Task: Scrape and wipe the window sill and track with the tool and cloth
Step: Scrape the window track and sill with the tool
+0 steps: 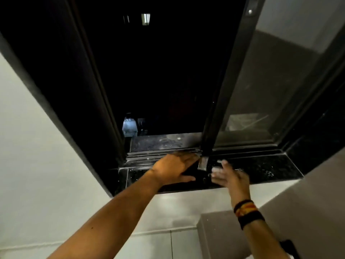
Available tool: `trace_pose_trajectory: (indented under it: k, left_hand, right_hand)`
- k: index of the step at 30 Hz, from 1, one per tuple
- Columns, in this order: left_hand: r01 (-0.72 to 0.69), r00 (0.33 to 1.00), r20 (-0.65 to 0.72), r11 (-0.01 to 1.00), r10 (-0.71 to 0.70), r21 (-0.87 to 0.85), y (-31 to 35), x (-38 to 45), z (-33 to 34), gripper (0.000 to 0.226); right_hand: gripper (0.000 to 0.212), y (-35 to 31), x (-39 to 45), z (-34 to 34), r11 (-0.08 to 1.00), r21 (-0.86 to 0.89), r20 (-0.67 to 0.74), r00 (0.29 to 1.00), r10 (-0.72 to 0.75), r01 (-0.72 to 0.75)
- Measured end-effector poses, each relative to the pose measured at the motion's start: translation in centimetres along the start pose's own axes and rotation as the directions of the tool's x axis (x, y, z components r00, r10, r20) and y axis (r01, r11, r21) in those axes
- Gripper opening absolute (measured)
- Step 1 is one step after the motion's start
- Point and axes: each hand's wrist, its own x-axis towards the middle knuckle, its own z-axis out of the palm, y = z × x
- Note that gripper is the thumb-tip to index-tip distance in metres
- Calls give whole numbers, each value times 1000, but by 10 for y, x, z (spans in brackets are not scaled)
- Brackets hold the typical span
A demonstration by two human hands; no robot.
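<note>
My left hand (173, 169) reaches over the black stone window sill (261, 169), thumb below and fingers above a dark handle. A pale metal blade, the scraper (202, 163), sticks out past the fingertips at the foot of the sliding pane's black frame (220, 101). The blade sits right by the ribbed window track (158, 155). My right hand (228, 175) hovers just right of the blade with fingers spread, blurred, and holds nothing I can see. No cloth is recognisable against the dark sill.
The window's left half stands open onto darkness, with a dusty outer ledge (160, 142) beyond the track. The glass pane (270, 90) fills the right half. White wall lies left and below, and a grey wall corner (224, 230) juts out at lower right.
</note>
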Motion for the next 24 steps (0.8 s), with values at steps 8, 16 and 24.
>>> trace_pose_trajectory:
  k: [8,16,24]
  left_hand:
    - [245,969,37,968,-243,-57,-53,-118,87,58]
    - [749,646,84,610,-759,-257,-40,-145,132,73]
    - [748,623,55,573,-781,-336,-38,-142,132,68]
  right_hand:
    - [53,-85,47,85,273,-863,258,835,-486,426]
    - [42,-52,71,144,115,-869,455,868,-201,482]
    - [44,-86,83,140,9,-937,324,876,-357,349]
